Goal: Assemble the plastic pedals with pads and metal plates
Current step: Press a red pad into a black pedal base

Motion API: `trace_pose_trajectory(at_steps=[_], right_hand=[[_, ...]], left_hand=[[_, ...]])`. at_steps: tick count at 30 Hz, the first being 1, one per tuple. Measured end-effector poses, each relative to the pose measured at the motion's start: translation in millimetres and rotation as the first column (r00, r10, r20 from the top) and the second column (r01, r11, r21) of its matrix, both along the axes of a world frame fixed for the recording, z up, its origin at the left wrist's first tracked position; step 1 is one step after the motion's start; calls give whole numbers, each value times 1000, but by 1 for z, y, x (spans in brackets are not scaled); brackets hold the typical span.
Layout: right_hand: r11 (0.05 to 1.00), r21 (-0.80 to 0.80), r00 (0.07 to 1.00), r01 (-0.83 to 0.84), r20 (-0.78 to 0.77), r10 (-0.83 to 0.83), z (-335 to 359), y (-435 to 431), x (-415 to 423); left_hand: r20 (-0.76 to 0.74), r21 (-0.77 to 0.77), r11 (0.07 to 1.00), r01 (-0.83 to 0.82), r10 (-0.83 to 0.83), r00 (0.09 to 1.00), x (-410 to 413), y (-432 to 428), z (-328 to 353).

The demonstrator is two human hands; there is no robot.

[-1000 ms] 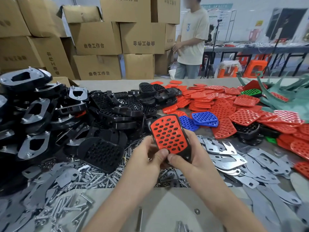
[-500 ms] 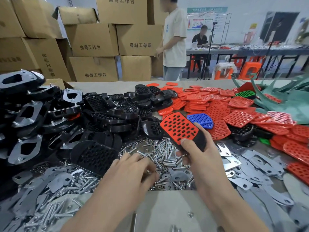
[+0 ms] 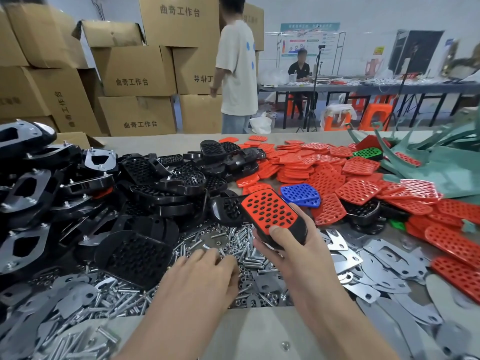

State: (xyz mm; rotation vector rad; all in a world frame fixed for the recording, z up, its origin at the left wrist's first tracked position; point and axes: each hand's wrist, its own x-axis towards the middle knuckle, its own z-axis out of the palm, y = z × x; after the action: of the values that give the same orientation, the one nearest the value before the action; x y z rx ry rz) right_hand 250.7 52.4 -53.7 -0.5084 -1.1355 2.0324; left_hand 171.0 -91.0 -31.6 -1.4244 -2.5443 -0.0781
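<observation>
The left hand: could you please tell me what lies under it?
Under the left hand lies the heap of bolts and nuts. Whether its curled fingers pinch one is covered by the hand itself.

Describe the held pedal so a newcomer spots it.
Find the bolts piled at the table's near middle. Just above them one pedal is held off the table. Unlike the bare black pedals to its left, it carries a red pad.

Black pedal (image 3: 298, 231) w/ red holed pad (image 3: 270, 211) seated on top, tilted, gripped in R hand (image 3: 298, 263).
</observation>
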Motion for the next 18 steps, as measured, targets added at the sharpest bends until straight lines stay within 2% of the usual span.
trace_pose_trajectory(at_steps=[6, 8, 10, 12, 14, 18], right_hand=[[996, 87, 999, 15, 38, -18, -2, -1, 0], [987, 161, 996, 20, 86, -34, -2, -2, 1], [959, 283, 985, 17, 157, -64, -4, -3, 3], [904, 427, 970, -15, 226, -90, -4, -6, 4], [861, 505, 960, -56, 264, -93, -5, -10, 3], [791, 603, 944, -104, 311, -113, -5, -16, 2]], left_hand=[[36, 60, 998, 23, -25, 999, -1, 1, -2], [78, 138, 990, 13, -24, 997, -2, 1, -2], [202, 284, 958, -38, -21, 979, -2, 0, 0], [338, 518, 852, -78, -120, 933, -2, 1, -1], [359, 693, 716, -85, -241, 902, 1, 5, 0], [401, 792, 595, -137, -339, 851, 4, 11, -6]])
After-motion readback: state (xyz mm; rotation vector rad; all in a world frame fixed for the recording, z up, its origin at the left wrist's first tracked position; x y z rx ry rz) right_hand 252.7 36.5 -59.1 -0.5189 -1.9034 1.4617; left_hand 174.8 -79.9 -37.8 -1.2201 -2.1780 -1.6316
